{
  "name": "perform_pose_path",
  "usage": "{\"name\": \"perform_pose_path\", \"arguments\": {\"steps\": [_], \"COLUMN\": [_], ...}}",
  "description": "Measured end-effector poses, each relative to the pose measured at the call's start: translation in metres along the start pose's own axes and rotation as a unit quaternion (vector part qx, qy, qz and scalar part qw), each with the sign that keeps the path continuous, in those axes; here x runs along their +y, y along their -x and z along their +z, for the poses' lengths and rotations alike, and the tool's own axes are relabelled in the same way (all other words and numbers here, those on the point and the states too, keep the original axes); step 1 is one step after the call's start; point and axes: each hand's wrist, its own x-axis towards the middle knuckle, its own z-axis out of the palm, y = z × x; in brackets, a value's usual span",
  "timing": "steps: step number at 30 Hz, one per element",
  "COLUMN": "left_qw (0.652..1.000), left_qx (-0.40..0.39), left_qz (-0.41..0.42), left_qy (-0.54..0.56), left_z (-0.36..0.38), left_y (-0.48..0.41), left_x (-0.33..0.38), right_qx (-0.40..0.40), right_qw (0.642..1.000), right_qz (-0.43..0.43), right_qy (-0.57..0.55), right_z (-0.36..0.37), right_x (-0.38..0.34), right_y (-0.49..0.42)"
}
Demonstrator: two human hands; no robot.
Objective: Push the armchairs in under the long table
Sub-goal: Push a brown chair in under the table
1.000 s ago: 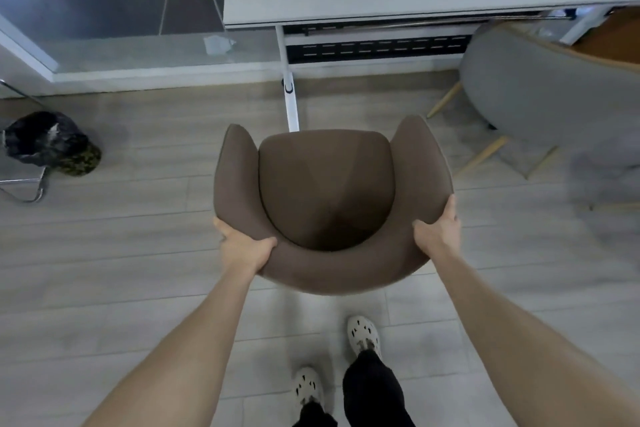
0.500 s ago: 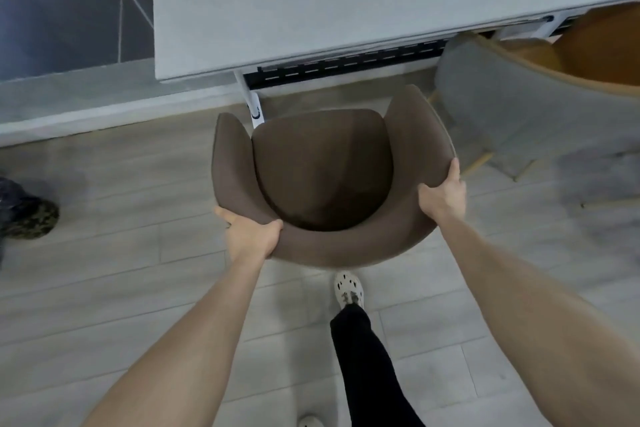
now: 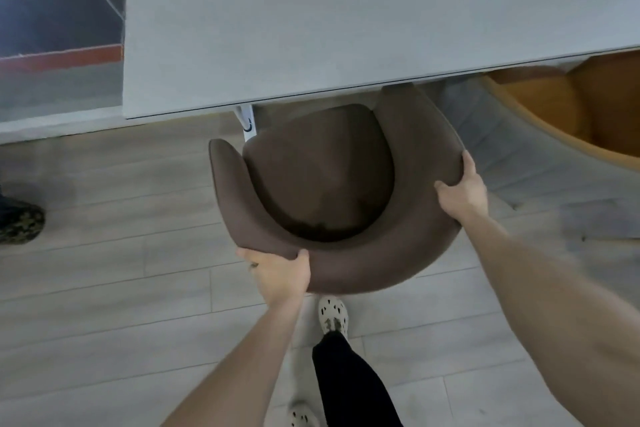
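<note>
Brown fabric sits under both grips: the left hand (image 3: 280,274) curls over the back rim of the armchair (image 3: 322,177), thumb on top, and the right hand (image 3: 464,191) clasps its right side. The armchair stands askew on the floor (image 3: 104,270). Its seat front and right arm are just under the counter (image 3: 346,17) edge, while the left arm is not yet under. The white leg (image 3: 247,121) stands just beside the seat's front left corner. To finish well, I would push harder with the left hand to square the chair, keeping it right of that leg. The grey chair (image 3: 502,149) seems to touch the right side, though blur hides the gap, so ease forward without scraping it.
</note>
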Motion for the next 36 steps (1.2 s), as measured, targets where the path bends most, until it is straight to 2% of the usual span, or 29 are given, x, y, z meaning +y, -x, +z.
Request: {"name": "perform_pose_path", "arguments": {"steps": [8, 16, 20, 26, 33, 36], "left_qw": [0.999, 0.993, 0.992, 0.990, 0.992, 0.989], "left_qx": [-0.012, -0.044, -0.027, -0.010, 0.008, -0.002], "left_qz": [0.041, 0.086, 0.090, 0.097, 0.081, 0.081], "left_qy": [-0.028, -0.073, -0.086, -0.097, -0.095, -0.120], "left_z": [-0.014, -0.026, -0.021, -0.016, -0.001, -0.009], "left_y": [-0.029, -0.051, -0.059, -0.097, -0.091, -0.090], "left_x": [0.000, -0.015, -0.011, 0.034, 0.045, 0.047], "right_qx": [-0.002, 0.039, 0.059, 0.061, 0.044, 0.012], "right_qw": [1.000, 0.997, 0.994, 0.996, 0.997, 0.999], "right_qz": [0.001, 0.052, 0.075, 0.059, 0.056, 0.048], "right_qy": [-0.012, -0.046, -0.044, -0.038, -0.011, -0.008], "right_z": [0.010, 0.019, 0.020, 0.028, 0.019, 0.014], "right_x": [0.008, 0.061, 0.053, 0.016, 0.004, 0.005], "right_y": [0.021, 0.091, 0.079, 0.041, 0.014, 0.017]}}
